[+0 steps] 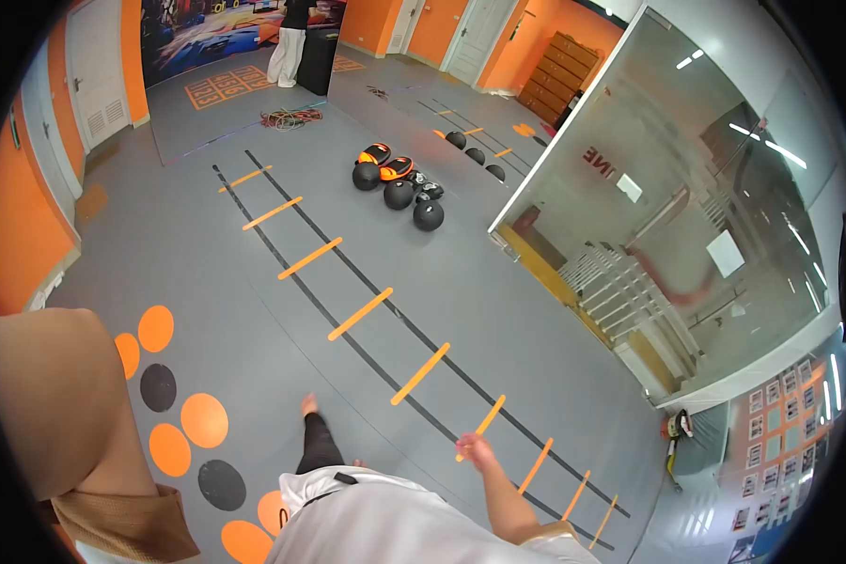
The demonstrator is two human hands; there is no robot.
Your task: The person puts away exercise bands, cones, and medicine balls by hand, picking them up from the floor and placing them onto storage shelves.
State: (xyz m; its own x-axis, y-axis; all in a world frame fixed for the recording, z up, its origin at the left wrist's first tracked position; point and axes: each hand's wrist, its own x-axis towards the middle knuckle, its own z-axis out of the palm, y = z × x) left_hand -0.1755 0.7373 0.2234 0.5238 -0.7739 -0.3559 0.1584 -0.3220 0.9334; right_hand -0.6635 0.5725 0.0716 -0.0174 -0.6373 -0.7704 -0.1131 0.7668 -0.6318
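My right hand (477, 452) hangs low at my right side, above an orange rung of the floor ladder marking (420, 374). Its fingers look loosely bent and apart, and I see nothing in them. At the left edge my left arm (61, 404) is raised and bent close to the camera, with a brown sleeve (127, 522); the left hand is outside the picture. Below me are my white top (385, 526), a black trouser leg (320, 442) and a bare foot (308, 404) on the grey floor.
Orange and black floor discs (204, 420) lie at the left. Several black balls (429, 215) and orange-black pads (397, 168) sit ahead, near a mirror. Coloured cords (289, 118) lie farther back. A glass panel (667, 207) stands at the right. A person (291, 42) appears at the top.
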